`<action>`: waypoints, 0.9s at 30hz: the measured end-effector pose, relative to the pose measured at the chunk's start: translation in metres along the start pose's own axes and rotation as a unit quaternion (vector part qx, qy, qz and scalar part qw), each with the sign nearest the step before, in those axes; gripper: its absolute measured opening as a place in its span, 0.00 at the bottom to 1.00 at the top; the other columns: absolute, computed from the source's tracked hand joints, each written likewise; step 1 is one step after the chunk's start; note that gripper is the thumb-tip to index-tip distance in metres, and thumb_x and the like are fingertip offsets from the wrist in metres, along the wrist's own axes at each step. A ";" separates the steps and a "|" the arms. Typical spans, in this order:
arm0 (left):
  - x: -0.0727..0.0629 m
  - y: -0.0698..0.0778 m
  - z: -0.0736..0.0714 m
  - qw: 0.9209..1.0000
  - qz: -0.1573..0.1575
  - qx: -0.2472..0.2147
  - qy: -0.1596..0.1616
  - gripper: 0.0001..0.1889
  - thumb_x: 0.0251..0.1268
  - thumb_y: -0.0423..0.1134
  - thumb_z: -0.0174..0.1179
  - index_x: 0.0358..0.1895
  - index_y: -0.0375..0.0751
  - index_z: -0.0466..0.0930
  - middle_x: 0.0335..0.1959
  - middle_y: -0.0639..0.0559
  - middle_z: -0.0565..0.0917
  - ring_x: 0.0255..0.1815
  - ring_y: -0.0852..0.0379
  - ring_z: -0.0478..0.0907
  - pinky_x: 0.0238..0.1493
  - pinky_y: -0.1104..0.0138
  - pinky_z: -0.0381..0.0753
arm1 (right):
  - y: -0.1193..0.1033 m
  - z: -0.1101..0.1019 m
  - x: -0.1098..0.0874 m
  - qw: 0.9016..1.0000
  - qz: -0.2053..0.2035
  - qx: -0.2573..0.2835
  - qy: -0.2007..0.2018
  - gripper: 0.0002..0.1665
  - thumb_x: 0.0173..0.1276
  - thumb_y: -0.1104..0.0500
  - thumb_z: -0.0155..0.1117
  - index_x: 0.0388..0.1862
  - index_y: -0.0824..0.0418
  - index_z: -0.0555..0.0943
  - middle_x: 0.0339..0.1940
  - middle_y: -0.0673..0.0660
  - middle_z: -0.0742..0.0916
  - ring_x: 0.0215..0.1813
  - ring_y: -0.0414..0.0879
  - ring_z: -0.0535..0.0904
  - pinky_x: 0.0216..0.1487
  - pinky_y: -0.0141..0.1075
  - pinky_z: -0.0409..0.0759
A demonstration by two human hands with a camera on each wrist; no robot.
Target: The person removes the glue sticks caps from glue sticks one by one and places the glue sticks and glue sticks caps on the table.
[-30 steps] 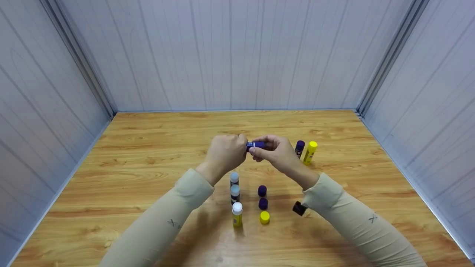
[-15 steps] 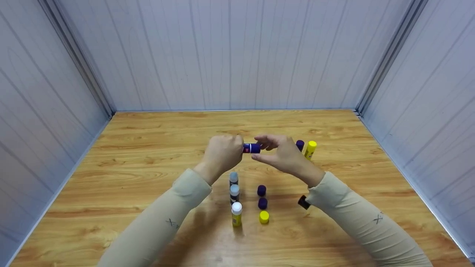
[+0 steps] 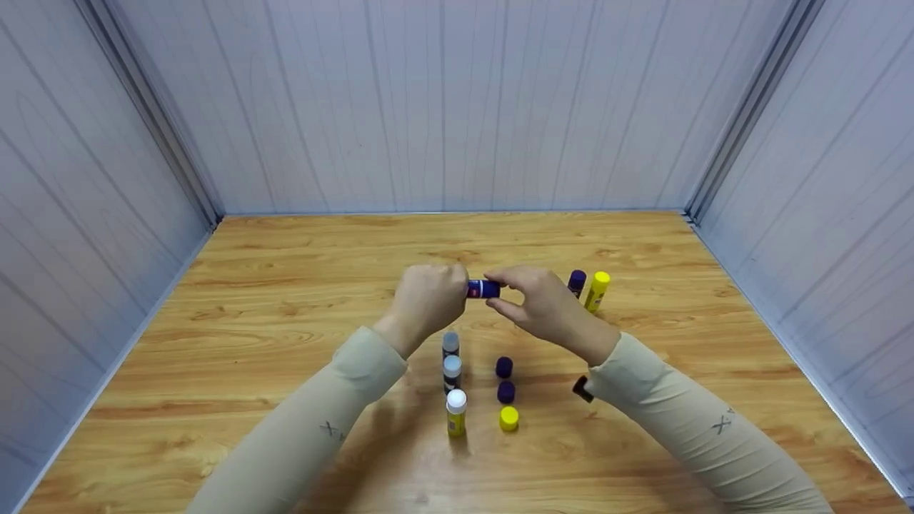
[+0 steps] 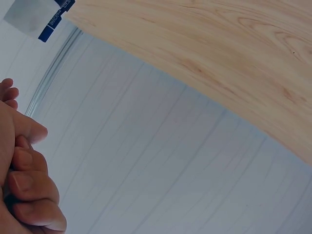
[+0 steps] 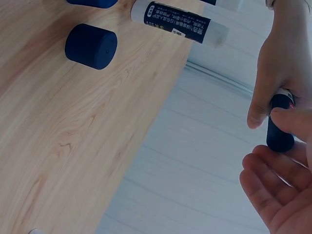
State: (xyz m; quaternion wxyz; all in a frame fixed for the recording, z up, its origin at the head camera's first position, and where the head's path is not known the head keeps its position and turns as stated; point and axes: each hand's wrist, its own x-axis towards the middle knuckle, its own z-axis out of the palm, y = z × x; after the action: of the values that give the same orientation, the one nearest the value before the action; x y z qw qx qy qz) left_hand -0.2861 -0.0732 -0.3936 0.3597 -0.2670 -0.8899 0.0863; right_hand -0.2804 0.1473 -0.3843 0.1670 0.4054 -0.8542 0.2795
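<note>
In the head view my left hand (image 3: 430, 303) grips the body of a dark blue glue stick (image 3: 474, 289), which lies level above the table. The fist hides its left end. My right hand (image 3: 553, 307) is at the stick's blue cap (image 3: 491, 289), its thumb and index finger on either side. In the right wrist view the thumb lies against the blue glue stick (image 5: 280, 129) and the other fingers extend loosely below. The left wrist view shows the curled left hand (image 4: 31, 180); what it holds is mostly hidden there.
Three uncapped glue sticks, including a yellow one (image 3: 456, 414), stand in a column. Beside them are two blue caps (image 3: 505, 391) and a yellow cap (image 3: 509, 418). A blue glue stick (image 3: 577, 280) and a yellow glue stick (image 3: 598, 291) stand behind my right hand. Panel walls (image 3: 457, 107) enclose the table.
My right fingers first held the cap end, then spread off it, and now close around it again. The left hand keeps its grip and has shifted slightly left.
</note>
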 end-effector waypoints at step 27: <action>0.001 -0.001 -0.008 0.997 -0.011 -0.053 -0.057 0.14 0.65 0.36 0.72 0.23 0.44 0.79 0.17 0.54 0.81 0.17 0.61 0.61 0.17 0.61 0.82 | 0.009 0.003 -0.002 0.996 -0.085 -0.026 0.032 0.18 0.72 0.65 0.76 0.58 0.72 0.88 0.47 0.65 0.94 0.47 0.55 0.93 0.48 0.45 0.93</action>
State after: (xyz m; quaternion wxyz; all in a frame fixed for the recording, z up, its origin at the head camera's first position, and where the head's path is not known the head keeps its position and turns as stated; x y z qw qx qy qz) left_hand -0.2812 -0.0737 -0.3868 0.2942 -0.2710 -0.9152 0.0500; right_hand -0.2864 0.1518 -0.3910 0.2275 0.4632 -0.8177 0.2549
